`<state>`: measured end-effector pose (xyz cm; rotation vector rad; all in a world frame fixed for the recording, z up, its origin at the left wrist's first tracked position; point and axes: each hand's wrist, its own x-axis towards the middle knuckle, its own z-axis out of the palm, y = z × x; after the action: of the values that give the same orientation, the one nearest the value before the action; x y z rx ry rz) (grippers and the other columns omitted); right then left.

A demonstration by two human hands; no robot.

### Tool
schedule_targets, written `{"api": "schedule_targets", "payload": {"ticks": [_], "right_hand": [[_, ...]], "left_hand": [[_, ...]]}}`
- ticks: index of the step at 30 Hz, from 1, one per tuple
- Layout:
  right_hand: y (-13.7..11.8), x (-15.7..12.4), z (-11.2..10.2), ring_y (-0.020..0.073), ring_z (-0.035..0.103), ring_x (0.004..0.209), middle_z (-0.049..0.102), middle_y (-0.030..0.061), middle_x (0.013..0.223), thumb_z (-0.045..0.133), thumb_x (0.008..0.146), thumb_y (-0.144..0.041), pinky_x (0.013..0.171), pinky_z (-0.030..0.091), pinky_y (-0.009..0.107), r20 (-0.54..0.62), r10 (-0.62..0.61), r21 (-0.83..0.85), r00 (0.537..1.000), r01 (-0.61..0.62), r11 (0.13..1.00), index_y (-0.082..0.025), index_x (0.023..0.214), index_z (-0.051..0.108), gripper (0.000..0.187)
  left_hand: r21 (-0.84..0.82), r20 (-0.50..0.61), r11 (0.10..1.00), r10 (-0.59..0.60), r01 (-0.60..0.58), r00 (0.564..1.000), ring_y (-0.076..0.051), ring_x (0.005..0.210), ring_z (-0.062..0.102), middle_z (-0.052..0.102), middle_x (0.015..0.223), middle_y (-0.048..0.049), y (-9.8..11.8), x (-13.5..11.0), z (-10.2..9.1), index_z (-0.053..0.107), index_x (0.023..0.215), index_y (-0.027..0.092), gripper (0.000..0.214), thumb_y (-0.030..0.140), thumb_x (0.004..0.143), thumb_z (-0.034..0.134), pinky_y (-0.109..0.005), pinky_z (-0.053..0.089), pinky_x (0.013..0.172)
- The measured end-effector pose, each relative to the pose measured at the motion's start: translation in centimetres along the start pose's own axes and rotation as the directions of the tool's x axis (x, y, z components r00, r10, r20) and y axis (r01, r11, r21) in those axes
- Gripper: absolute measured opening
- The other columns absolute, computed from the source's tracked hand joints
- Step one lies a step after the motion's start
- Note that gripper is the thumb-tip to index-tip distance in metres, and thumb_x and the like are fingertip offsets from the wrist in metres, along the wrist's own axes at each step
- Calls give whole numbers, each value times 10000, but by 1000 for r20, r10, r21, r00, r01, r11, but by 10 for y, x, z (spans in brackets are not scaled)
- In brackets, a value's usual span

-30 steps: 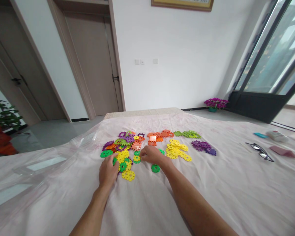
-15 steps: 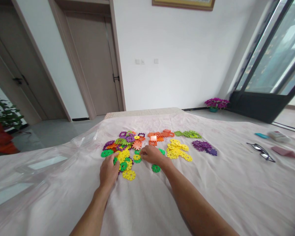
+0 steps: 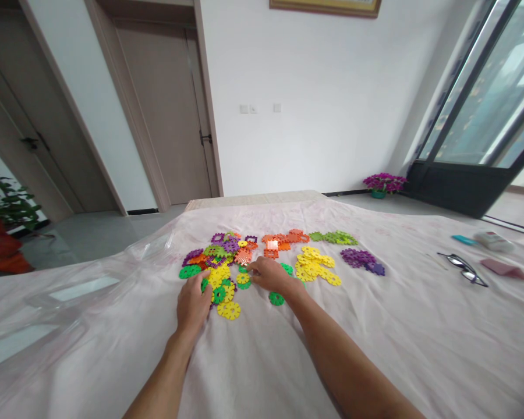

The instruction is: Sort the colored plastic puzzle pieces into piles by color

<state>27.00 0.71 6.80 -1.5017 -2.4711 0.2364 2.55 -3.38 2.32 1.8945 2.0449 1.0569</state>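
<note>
My left hand (image 3: pixel 194 299) rests at the left edge of a mixed pile of toothed plastic pieces, thumb and forefinger apart against yellow discs (image 3: pixel 219 275) and a green disc (image 3: pixel 219 295). My right hand (image 3: pixel 271 274) is closed, its bunched fingertips down on the cloth beside a yellow disc (image 3: pixel 243 279). What those fingers hold, if anything, is hidden. Under and around this hand lie green pieces (image 3: pixel 287 269), and one green disc (image 3: pixel 276 298) sits apart near the wrist. Purple square pieces (image 3: pixel 231 247) and a light green piece (image 3: pixel 216 251) top the pile's far side.
Separate groups lie beyond my right hand: orange pieces (image 3: pixel 295 235), light green pieces (image 3: pixel 339 237), yellow discs (image 3: pixel 313 266) and purple pieces (image 3: pixel 358 258). Eyeglasses (image 3: pixel 464 268) and a pink cloth-like item (image 3: pixel 504 268) are at right. Clear plastic packaging (image 3: pixel 85 288) spreads at left.
Both hands stay almost where they were. The view has shifted very slightly, and a bit of green now shows beside my right wrist.
</note>
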Motion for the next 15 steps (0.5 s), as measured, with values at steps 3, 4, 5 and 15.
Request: {"api": "schedule_targets", "payload": {"ticks": [3, 4, 5, 15], "right_hand": [[0, 0, 0, 186, 632, 908, 697, 66, 1022, 565, 865, -225, 740, 393, 239, -2, -8, 0, 1000, 8, 1000, -234, 1114, 737, 303], [1, 0, 0, 184, 634, 899, 700, 66, 1018, 555, 868, -222, 727, 391, 236, 2, -7, 2, 1000, 7, 1000, -229, 1088, 746, 291], [1, 1, 0, 181, 635, 890, 704, 65, 1013, 544, 870, -215, 715, 388, 234, 7, -4, 8, 1000, 4, 1000, -223, 1064, 752, 284], [-1, -1, -4, 189, 638, 922, 711, 72, 1032, 509, 858, -180, 764, 403, 243, 4, 13, 14, 1000, -13, 1000, -230, 1125, 738, 354]], "left_hand": [[-6, -3, 1000, 7, -7, 1000, -266, 1216, 572, 651, 1283, -105, 0, 0, 0, 638, 1237, 171, 414, 228, 861, 473, -417, 413, 1088], [-7, -4, 1000, 8, -8, 1000, -268, 1214, 572, 651, 1282, -106, 0, 0, 0, 636, 1238, 170, 416, 228, 860, 472, -421, 414, 1087], [-8, -4, 1000, 9, -9, 1000, -268, 1212, 573, 651, 1282, -107, 0, 0, 0, 635, 1240, 169, 418, 228, 860, 472, -423, 416, 1086], [10, -5, 1000, 13, -12, 1000, -252, 1215, 579, 660, 1281, -97, -1, 0, 0, 636, 1230, 180, 406, 234, 863, 471, -397, 420, 1085]]}}
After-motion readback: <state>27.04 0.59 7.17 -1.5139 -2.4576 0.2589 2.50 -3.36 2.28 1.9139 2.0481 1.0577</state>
